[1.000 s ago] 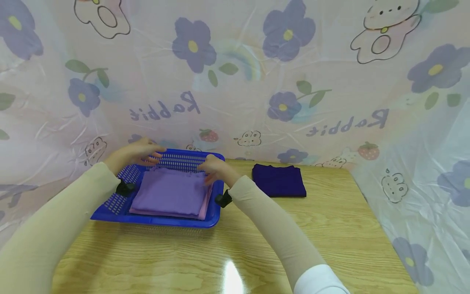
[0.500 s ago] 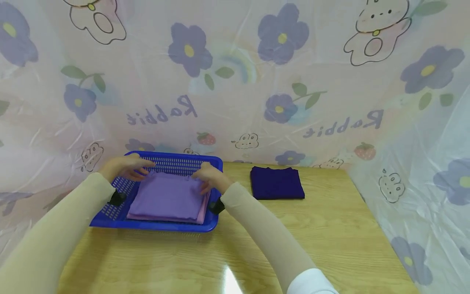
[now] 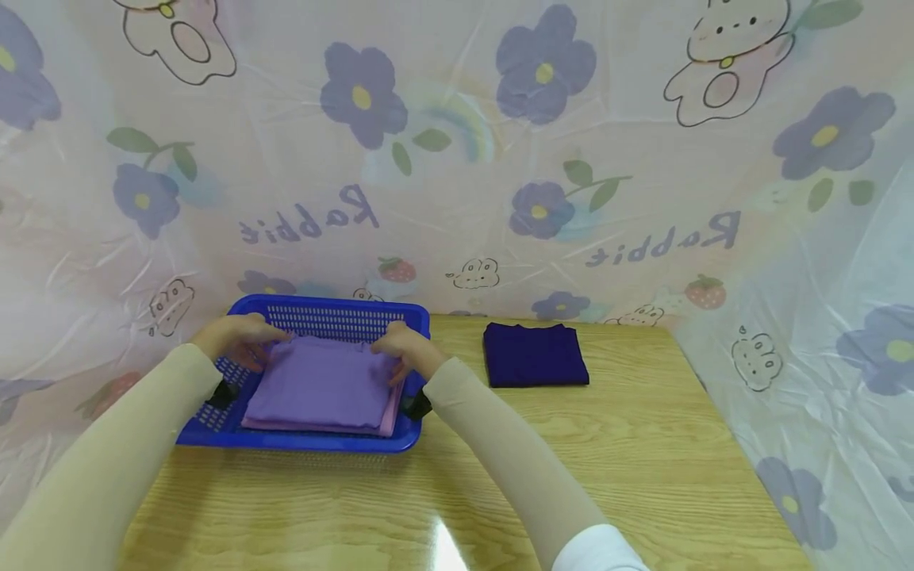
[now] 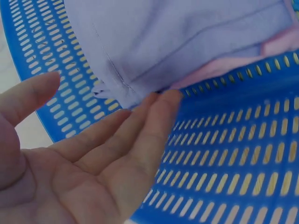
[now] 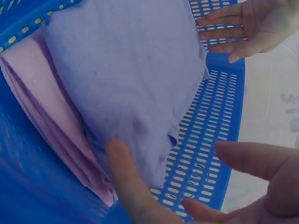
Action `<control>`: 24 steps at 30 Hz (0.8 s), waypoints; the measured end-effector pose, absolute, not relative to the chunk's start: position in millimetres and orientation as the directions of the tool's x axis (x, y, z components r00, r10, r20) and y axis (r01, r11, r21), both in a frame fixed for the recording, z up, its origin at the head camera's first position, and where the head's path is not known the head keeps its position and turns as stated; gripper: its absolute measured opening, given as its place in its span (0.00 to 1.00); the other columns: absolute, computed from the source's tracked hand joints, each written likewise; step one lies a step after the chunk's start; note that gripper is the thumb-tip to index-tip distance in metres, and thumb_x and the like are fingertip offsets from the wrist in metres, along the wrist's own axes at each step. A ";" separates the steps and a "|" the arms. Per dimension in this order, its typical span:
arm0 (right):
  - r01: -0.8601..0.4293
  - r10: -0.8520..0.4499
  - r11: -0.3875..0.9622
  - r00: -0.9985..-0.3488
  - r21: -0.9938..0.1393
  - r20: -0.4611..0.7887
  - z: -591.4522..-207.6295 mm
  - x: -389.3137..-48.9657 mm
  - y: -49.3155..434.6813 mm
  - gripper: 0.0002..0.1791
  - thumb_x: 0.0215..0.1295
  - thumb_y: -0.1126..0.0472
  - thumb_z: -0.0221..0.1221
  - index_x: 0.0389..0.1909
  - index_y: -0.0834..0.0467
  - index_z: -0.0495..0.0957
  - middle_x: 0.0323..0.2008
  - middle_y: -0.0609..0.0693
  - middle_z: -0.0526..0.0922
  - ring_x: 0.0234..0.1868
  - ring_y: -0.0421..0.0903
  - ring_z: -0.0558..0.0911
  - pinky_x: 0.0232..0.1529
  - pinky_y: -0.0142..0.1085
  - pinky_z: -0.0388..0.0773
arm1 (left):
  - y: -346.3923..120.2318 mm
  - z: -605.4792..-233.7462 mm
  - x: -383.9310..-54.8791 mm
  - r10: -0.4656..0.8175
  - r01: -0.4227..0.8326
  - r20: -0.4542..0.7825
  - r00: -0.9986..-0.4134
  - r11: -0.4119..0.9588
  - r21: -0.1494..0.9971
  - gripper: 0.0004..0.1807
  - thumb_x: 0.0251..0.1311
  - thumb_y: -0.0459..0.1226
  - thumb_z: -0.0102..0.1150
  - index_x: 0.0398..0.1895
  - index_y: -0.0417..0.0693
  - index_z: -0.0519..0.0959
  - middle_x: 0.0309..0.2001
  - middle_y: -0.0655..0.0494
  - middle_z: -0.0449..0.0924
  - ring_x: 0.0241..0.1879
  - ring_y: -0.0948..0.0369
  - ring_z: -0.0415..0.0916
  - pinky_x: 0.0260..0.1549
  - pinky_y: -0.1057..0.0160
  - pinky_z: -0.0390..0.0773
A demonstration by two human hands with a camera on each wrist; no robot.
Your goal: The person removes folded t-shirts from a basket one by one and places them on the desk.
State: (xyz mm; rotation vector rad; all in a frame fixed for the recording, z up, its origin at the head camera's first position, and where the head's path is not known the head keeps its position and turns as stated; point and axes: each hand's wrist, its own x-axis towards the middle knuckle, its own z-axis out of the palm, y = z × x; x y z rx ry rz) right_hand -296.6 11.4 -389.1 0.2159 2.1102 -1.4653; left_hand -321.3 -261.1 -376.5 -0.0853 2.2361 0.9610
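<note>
A folded light purple cloth [image 3: 321, 385] lies on a folded pink cloth [image 3: 389, 416] inside a blue plastic basket [image 3: 307, 442]. My left hand [image 3: 236, 339] is at the purple cloth's left side. In the left wrist view its fingers [image 4: 154, 126] are extended, their tips at the cloth's corner, and the thumb stands apart. Across the stack, my right hand [image 3: 410, 349] is by the right edge. The right wrist view has its index finger [image 5: 124, 172] over the purple cloth, with thumb and fingers spread. Whether that finger touches the cloth, I cannot tell.
A dark purple folded cloth [image 3: 535, 355] lies on the wooden table [image 3: 607, 460], right of the basket. Behind the table hangs a patterned curtain [image 3: 443, 190], close to the basket's back rim. A black strap [image 3: 417, 404] is on the right wrist.
Both hands have come lower toward the two sides of the purple cloth, the left one reaching its edge. The cloths and basket keep their places; the view has shifted slightly.
</note>
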 end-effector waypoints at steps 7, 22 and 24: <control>0.374 -0.169 0.514 -0.838 -0.772 -0.518 -393.9 -296.9 6.4 0.40 0.72 0.67 0.54 0.79 0.61 0.45 0.78 0.58 0.43 0.70 0.66 0.61 0.44 0.59 0.82 | -266.0 -376.4 -316.7 0.179 -0.318 -0.658 -0.731 0.765 0.561 0.40 0.74 0.44 0.45 0.63 0.09 0.47 0.58 0.13 0.63 0.53 0.33 0.75 0.50 0.49 0.81; 0.389 -0.231 0.526 -0.790 -0.756 -0.567 -401.2 -307.2 10.6 0.39 0.69 0.70 0.55 0.76 0.66 0.48 0.68 0.70 0.59 0.51 0.72 0.78 0.35 0.51 0.86 | -265.6 -386.4 -320.7 0.182 -0.346 -0.672 -0.718 0.745 0.571 0.44 0.73 0.45 0.47 0.70 0.16 0.39 0.60 0.15 0.61 0.54 0.33 0.74 0.52 0.48 0.80; 0.398 -0.240 0.517 -0.782 -0.758 -0.575 -401.5 -306.9 10.2 0.39 0.69 0.71 0.56 0.76 0.65 0.48 0.65 0.73 0.62 0.51 0.73 0.78 0.37 0.53 0.85 | -266.8 -388.3 -321.2 0.179 -0.349 -0.677 -0.714 0.747 0.566 0.43 0.73 0.45 0.46 0.69 0.16 0.41 0.59 0.15 0.62 0.54 0.33 0.74 0.53 0.47 0.79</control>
